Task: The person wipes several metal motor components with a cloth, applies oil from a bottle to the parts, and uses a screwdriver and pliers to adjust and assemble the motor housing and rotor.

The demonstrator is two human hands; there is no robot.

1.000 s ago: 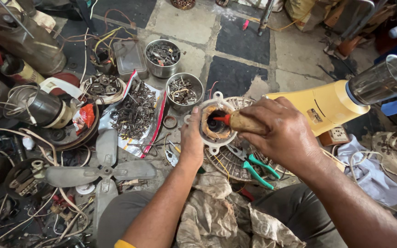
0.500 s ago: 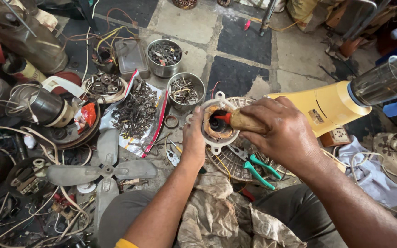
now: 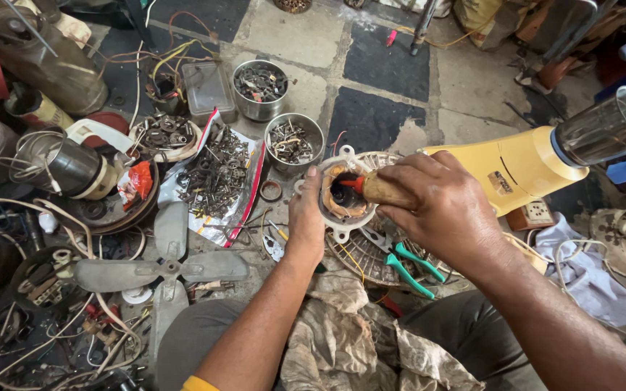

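Hands at frame centre: left hand (image 3: 306, 221) curls against the side of a motor stator (image 3: 343, 195), steadying it. Right hand (image 3: 447, 210) is clenched around a screwdriver (image 3: 378, 188), its red tip inside the stator; green pliers (image 3: 407, 262) lie just below.

Round white motor housing (image 3: 342, 194) w/ copper windings, open face up, resting on ribbed fan grille. Wooden-handled tool (image 3: 382, 190), red shaft, tip inside housing bore, lying near-horizontal.

2 steel bowls (image 3: 260, 88) (image 3: 293, 142), 1 fan blade (image 3: 162, 268), 1 green-handled pliers (image 3: 409, 263), 1 motor housing (image 3: 345, 195).
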